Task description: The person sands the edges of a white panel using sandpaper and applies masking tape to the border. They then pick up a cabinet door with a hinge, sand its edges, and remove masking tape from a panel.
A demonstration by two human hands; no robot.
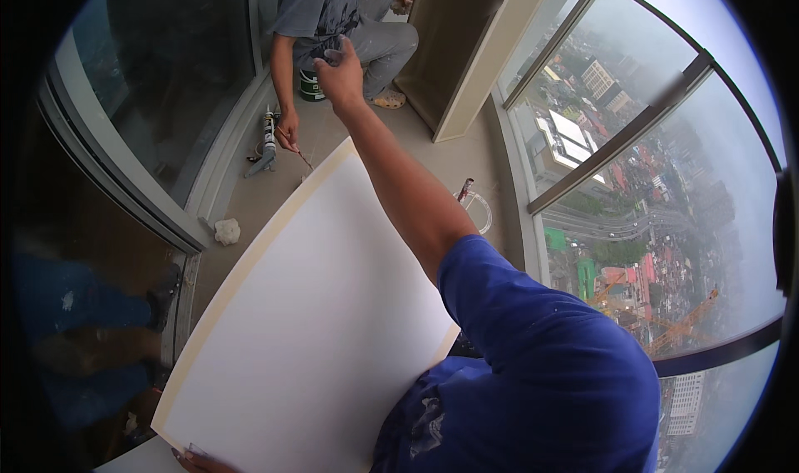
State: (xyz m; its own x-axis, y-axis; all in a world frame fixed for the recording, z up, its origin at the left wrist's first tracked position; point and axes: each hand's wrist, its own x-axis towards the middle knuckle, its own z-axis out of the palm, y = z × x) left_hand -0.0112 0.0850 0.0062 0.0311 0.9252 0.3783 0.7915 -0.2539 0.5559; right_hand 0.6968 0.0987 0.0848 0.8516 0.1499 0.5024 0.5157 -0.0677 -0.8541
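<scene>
A large white panel (316, 306) with cream tape-like bands along its edges slants across in front of me. At its near left corner, my left hand (204, 463) grips the edge, partly cut off by the picture's lower rim. My right hand (341, 75) reaches far forward over the panel's far corner, its thumb and fingers curled together. A small roundish thing shows between those fingers, too unclear to name. Beyond it crouches a co-worker (325, 11) in grey, whose hand (287, 131) holds a thin brush (302, 155) beside the panel's far edge.
A caulking gun (268, 144) and a whitish crumpled lump (226, 231) lie by the sliding door frame (108, 131). Behind the co-worker's arm stands a green bucket (310, 87). A brown cabinet-like box (454, 57) rises by the tall windows (632, 156). A red-handled tool (464, 190) lies near a white ring (483, 213).
</scene>
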